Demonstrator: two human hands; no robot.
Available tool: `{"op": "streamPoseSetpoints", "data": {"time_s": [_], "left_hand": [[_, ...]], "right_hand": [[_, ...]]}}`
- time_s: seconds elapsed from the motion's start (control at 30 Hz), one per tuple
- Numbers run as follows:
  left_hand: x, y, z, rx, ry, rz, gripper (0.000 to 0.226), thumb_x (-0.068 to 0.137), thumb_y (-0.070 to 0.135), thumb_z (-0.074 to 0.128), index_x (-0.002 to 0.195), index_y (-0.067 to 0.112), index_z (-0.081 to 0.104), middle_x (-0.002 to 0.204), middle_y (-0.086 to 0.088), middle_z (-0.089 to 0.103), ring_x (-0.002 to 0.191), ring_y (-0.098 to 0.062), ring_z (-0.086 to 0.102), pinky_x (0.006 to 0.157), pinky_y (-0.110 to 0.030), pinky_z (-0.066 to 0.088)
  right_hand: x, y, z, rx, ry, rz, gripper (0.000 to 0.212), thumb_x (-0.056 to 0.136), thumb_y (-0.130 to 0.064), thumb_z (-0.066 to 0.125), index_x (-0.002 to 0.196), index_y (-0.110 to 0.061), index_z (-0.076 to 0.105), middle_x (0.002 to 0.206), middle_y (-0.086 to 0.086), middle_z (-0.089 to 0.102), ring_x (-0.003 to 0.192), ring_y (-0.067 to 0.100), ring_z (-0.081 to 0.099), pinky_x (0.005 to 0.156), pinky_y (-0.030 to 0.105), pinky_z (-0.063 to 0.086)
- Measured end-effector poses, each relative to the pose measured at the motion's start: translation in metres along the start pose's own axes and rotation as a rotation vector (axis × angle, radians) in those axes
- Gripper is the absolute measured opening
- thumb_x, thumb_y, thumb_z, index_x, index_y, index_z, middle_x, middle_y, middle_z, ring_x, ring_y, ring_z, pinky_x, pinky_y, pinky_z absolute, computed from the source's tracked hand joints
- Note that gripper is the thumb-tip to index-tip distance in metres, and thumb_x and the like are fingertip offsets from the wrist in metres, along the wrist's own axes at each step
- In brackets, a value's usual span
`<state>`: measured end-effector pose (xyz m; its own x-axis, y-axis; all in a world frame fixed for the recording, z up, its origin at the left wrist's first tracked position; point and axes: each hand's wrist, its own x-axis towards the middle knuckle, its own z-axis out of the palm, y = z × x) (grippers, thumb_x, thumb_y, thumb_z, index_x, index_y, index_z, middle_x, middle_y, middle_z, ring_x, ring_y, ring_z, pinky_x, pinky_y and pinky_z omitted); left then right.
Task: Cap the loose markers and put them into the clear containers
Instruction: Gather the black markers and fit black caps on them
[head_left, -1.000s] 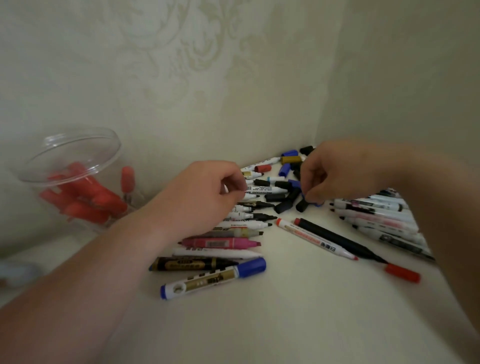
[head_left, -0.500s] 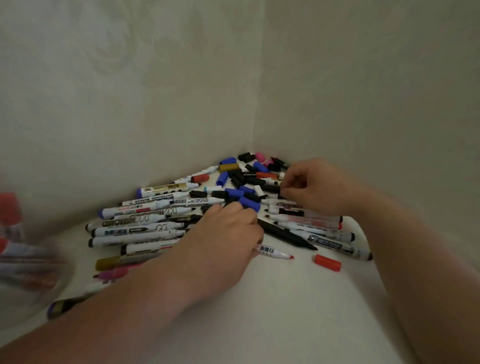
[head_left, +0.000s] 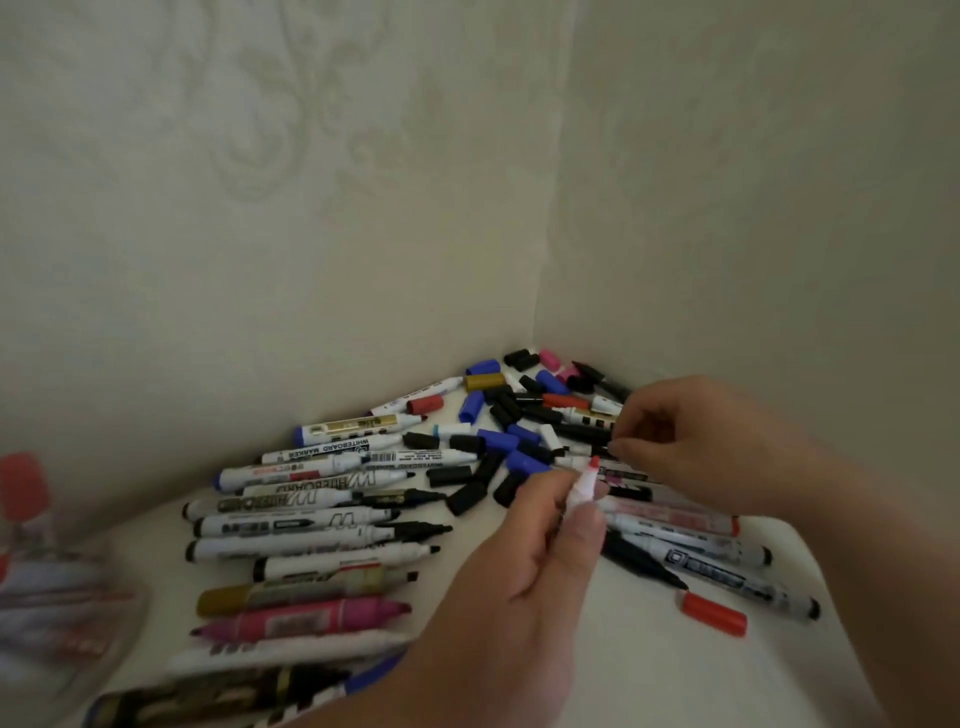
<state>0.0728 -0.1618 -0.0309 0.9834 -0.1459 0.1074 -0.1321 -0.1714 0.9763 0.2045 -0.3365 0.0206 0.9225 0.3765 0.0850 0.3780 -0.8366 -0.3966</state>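
Observation:
My left hand (head_left: 524, 566) grips an uncapped white marker with a red tip (head_left: 583, 483), tip pointing up and away. My right hand (head_left: 691, 452) hovers over the heap of loose caps (head_left: 498, 447) in the corner, fingertips pinched together; what they pinch is too small to make out. Several uncapped white markers (head_left: 311, 519) lie in a row to the left. A loose red cap (head_left: 714, 614) lies on the table at the right. A clear container (head_left: 47, 587) holding red-capped markers is blurred at the left edge.
Two pale walls meet in a corner just behind the pile. More markers (head_left: 696, 545) lie under my right forearm. Gold, pink and blue markers (head_left: 296, 608) lie near the front left. The white tabletop (head_left: 649, 675) shows at the front right.
My left hand has lifted the red-tipped marker off the table and tilted it upright. My right hand stays over the caps. The view has shifted slightly.

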Motion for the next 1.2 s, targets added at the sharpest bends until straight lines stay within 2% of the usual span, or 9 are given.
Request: {"op": "streamPoseSetpoints", "data": {"time_s": [0.17, 0.27, 0.4, 0.5, 0.67, 0.83, 1.0, 1.1, 1.2], "left_hand": [[-0.001, 0.000, -0.001, -0.079, 0.026, -0.007, 0.034, 0.089, 0.065, 0.038, 0.110, 0.049, 0.058, 0.067, 0.007, 0.050, 0.057, -0.005, 0.047, 0.060, -0.025, 0.041], [-0.002, 0.001, -0.002, -0.146, -0.001, -0.003, 0.026, 0.087, 0.061, 0.041, 0.095, 0.045, 0.060, 0.073, 0.010, 0.059, 0.066, -0.001, 0.055, 0.064, -0.013, 0.043], [-0.003, 0.005, -0.003, -0.184, -0.043, -0.006, 0.029, 0.092, 0.065, 0.041, 0.097, 0.046, 0.061, 0.070, 0.012, 0.054, 0.067, -0.004, 0.050, 0.069, -0.023, 0.041], [-0.004, 0.012, -0.004, -0.189, -0.047, -0.004, 0.031, 0.092, 0.068, 0.041, 0.098, 0.045, 0.060, 0.067, 0.016, 0.054, 0.063, 0.003, 0.048, 0.066, -0.015, 0.039], [-0.004, 0.019, -0.012, -0.212, -0.154, -0.060, 0.012, 0.097, 0.039, 0.064, 0.091, 0.032, 0.056, 0.069, 0.019, 0.054, 0.065, 0.003, 0.048, 0.062, -0.011, 0.037], [-0.003, 0.020, -0.015, -0.230, -0.101, -0.044, 0.025, 0.098, 0.040, 0.061, 0.076, 0.048, 0.054, 0.061, 0.020, 0.052, 0.060, 0.006, 0.046, 0.060, -0.009, 0.035], [-0.007, 0.027, -0.016, -0.215, -0.115, 0.006, 0.045, 0.101, 0.032, 0.058, 0.067, 0.061, 0.057, 0.060, 0.028, 0.058, 0.061, 0.015, 0.051, 0.062, -0.002, 0.035], [-0.008, 0.023, -0.015, -0.207, -0.088, 0.004, 0.044, 0.101, 0.029, 0.060, 0.067, 0.057, 0.059, 0.061, 0.025, 0.056, 0.062, 0.012, 0.050, 0.064, -0.007, 0.036], [-0.008, 0.016, -0.011, -0.226, -0.076, -0.019, 0.022, 0.097, 0.040, 0.063, 0.076, 0.044, 0.058, 0.068, 0.018, 0.053, 0.069, 0.002, 0.050, 0.071, -0.021, 0.037]], "right_hand": [[0.037, -0.005, -0.005, -0.092, 0.048, 0.045, 0.006, 0.095, -0.025, 0.066, 0.094, -0.028, 0.071, 0.082, -0.016, 0.060, 0.071, -0.004, 0.053, 0.053, 0.011, 0.033], [0.071, -0.016, -0.008, -0.188, 0.003, 0.026, 0.010, 0.095, -0.024, 0.066, 0.102, -0.026, 0.073, 0.090, -0.012, 0.063, 0.077, 0.003, 0.055, 0.062, 0.017, 0.039], [0.105, -0.031, -0.002, -0.305, -0.144, 0.008, 0.017, 0.092, -0.026, 0.070, 0.109, -0.025, 0.073, 0.101, -0.007, 0.066, 0.093, 0.015, 0.060, 0.081, 0.028, 0.046], [0.115, -0.032, 0.005, -0.403, -0.244, 0.001, 0.012, 0.090, -0.027, 0.071, 0.099, -0.022, 0.076, 0.088, -0.007, 0.065, 0.087, 0.017, 0.060, 0.075, 0.027, 0.043], [0.115, -0.032, 0.017, -0.386, -0.229, 0.017, 0.018, 0.088, -0.037, 0.073, 0.094, -0.020, 0.077, 0.091, -0.001, 0.071, 0.086, 0.020, 0.065, 0.074, 0.029, 0.049], [0.117, -0.042, 0.014, -0.291, -0.137, -0.008, 0.017, 0.088, -0.032, 0.070, 0.103, -0.023, 0.071, 0.093, -0.006, 0.064, 0.085, 0.014, 0.060, 0.075, 0.028, 0.048], [0.121, -0.072, 0.022, -0.079, -0.083, -0.065, 0.011, 0.093, -0.024, 0.059, 0.100, -0.016, 0.064, 0.092, 0.001, 0.064, 0.077, 0.012, 0.056, 0.063, 0.027, 0.046], [0.123, -0.092, 0.042, -0.066, -0.168, -0.165, 0.007, 0.099, -0.019, 0.048, 0.099, -0.013, 0.052, 0.086, 0.000, 0.057, 0.073, 0.014, 0.050, 0.059, 0.025, 0.038], [0.128, -0.103, 0.052, -0.115, -0.204, -0.251, 0.009, 0.096, -0.011, 0.046, 0.090, -0.018, 0.047, 0.081, -0.003, 0.053, 0.071, 0.012, 0.048, 0.057, 0.023, 0.034]]}}
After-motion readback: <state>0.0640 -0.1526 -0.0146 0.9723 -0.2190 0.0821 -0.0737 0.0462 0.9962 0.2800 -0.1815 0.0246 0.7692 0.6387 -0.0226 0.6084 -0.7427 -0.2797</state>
